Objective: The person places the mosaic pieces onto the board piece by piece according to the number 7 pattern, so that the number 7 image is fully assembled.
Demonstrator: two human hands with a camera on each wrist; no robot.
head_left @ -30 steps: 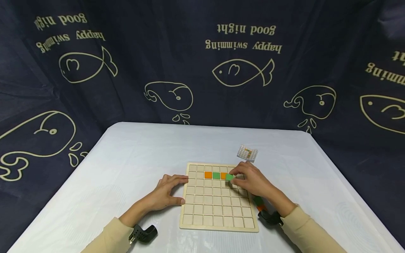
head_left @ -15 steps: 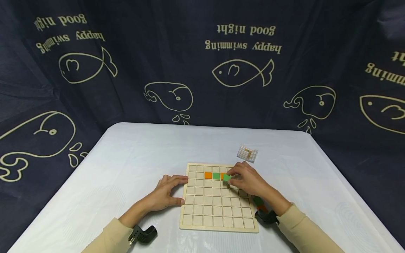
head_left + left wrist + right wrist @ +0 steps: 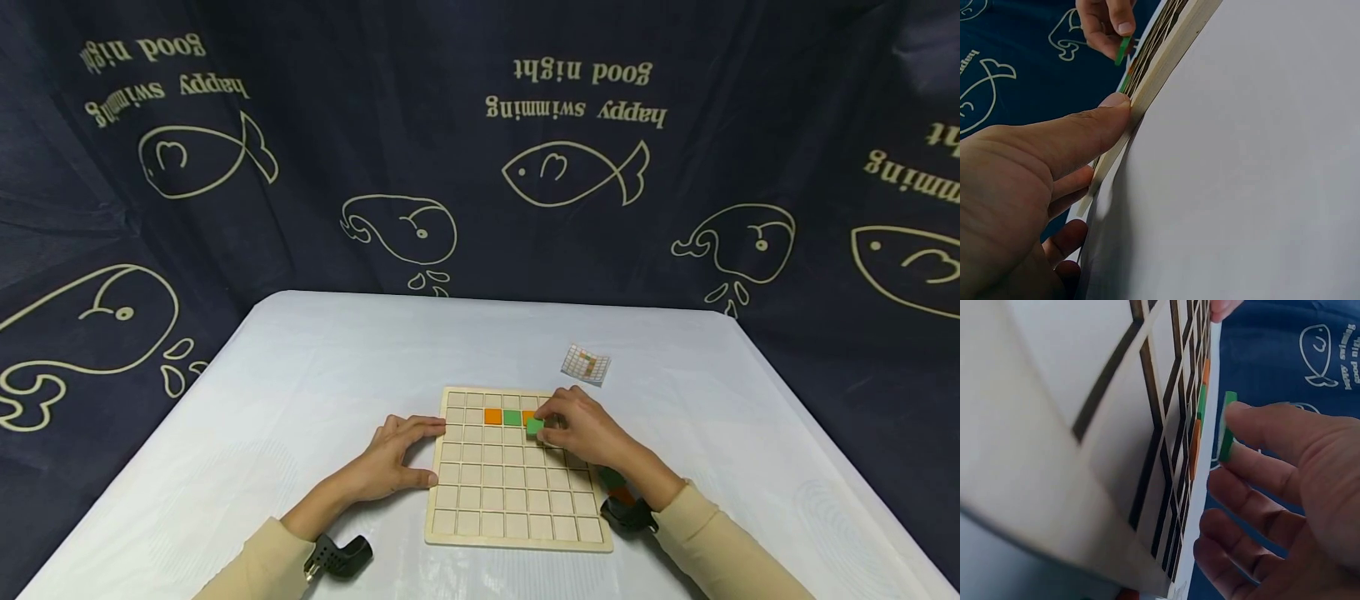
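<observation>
A light wooden grid board (image 3: 470, 475) lies on the white table. One row near its far side bears an orange tile (image 3: 492, 416), a green tile (image 3: 512, 417) and a second orange tile (image 3: 1195, 450), partly covered in the head view. My right hand (image 3: 587, 427) pinches another green square tile (image 3: 533, 427) between thumb and finger. In the right wrist view this tile is held just off the board's surface, near the second orange one. My left hand (image 3: 390, 458) rests against the board's left edge, its thumb and fingers spread and touching the rim.
A small printed grid card (image 3: 587, 365) lies beyond the board's far right corner. Partly under the right forearm are some loose green and orange tiles (image 3: 612, 479) beside the board. Black wrist devices (image 3: 342, 557) sit on both wrists. A dark blue printed curtain (image 3: 480, 167) hangs behind the table.
My right hand has shifted slightly left and nearer to me with the green tile, which now lies over the row just below the second orange tile. The left hand has stayed in place.
</observation>
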